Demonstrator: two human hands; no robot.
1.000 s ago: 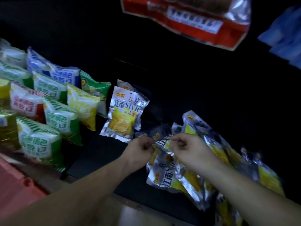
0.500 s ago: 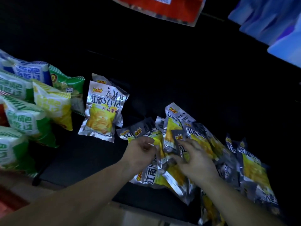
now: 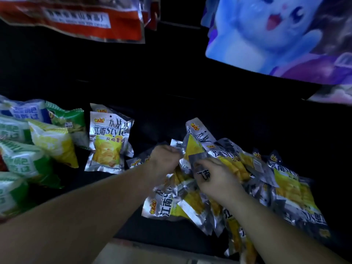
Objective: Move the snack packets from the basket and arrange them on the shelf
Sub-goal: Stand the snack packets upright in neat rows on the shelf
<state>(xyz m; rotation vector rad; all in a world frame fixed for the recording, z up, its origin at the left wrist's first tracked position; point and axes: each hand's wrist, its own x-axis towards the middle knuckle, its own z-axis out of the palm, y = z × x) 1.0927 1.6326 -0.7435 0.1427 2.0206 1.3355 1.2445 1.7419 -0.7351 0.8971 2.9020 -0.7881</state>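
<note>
On dark shelf, toward 4 o'clock, chip packets lie heaped. L hand & R hand, fingers curled, each clamped on chip packets at heap's top. Single packet props at hands' 9 o'clock; green bags farther that way.

Silver-and-yellow chip packet propped upright at 9 o'clock, label out, with an identical second packet tucked just behind. Heap of same packets at 4–5 o'clock, flat, overlapping, skewed on dark shelf. Crumpled packet at heap's 10 o'clock edge, pinched by left hand and right hand.
</note>
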